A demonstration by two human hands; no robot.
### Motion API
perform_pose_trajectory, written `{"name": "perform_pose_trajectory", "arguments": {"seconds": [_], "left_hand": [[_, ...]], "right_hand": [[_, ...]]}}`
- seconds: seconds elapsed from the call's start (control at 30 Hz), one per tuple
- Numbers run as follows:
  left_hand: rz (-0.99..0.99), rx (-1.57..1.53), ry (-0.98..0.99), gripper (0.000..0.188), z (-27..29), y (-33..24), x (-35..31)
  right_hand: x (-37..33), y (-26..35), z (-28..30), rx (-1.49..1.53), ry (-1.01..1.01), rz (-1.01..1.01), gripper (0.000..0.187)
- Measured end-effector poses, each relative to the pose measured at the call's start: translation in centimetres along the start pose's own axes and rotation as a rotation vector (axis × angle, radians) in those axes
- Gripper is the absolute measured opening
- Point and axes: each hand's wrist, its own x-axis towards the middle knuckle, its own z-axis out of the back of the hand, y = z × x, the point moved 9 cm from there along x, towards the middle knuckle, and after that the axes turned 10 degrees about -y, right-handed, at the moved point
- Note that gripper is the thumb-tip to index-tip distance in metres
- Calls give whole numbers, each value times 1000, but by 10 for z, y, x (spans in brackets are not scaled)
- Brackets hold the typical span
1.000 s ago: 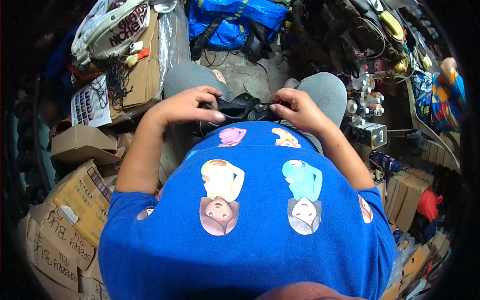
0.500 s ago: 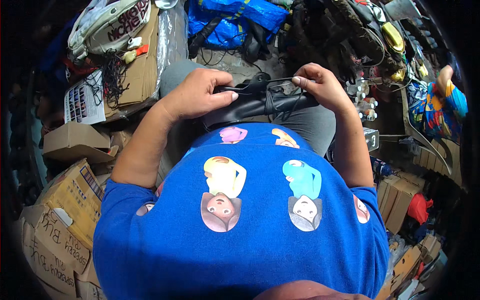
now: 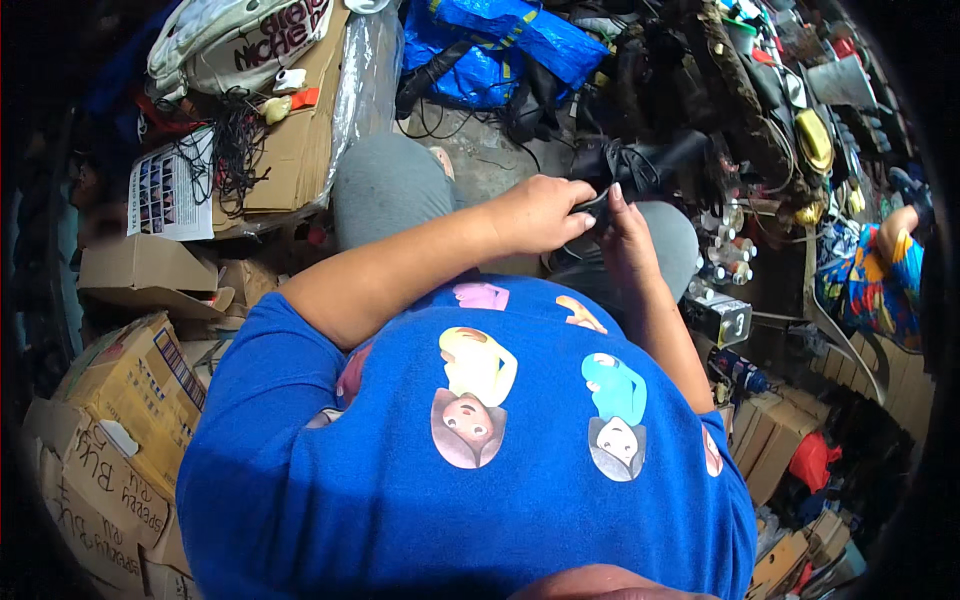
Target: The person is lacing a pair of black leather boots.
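Black, shiny lace-up shoe (image 3: 655, 168) held over far edge of grey-trousered right knee (image 3: 670, 238). Near end pinched between thumb and fingers of bare left hand (image 3: 540, 212); also gripped by bare right hand (image 3: 632, 243), thumb raised, other fingers mostly hidden.

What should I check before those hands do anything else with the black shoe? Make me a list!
1. Left hand on the black shoe: ok, its fingers are at the near end.
2. Right hand on the shoe: ok, it is at the same end, thumb pointing up.
3. Laces tied: cannot tell, they are too dark and small.
4. Inside of the shoe empty: cannot tell, it isn't clearly visible.
5. Blue bag not touching the shoe: ok, it is apart, farther away.
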Motion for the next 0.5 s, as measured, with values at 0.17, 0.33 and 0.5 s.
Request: {"name": "perform_pose_trajectory", "arguments": {"seconds": [0.17, 0.33, 0.5], "left_hand": [[286, 82, 9, 32, 65, 95, 40], [411, 410, -7, 32, 110, 229, 111], [468, 702, 239, 26, 63, 349, 149]], "right_hand": [[23, -26, 33, 18, -186, -131, 36], [34, -53, 38, 116, -220, -324, 32], [28, -49, 11, 129, -290, -421, 28]]}}
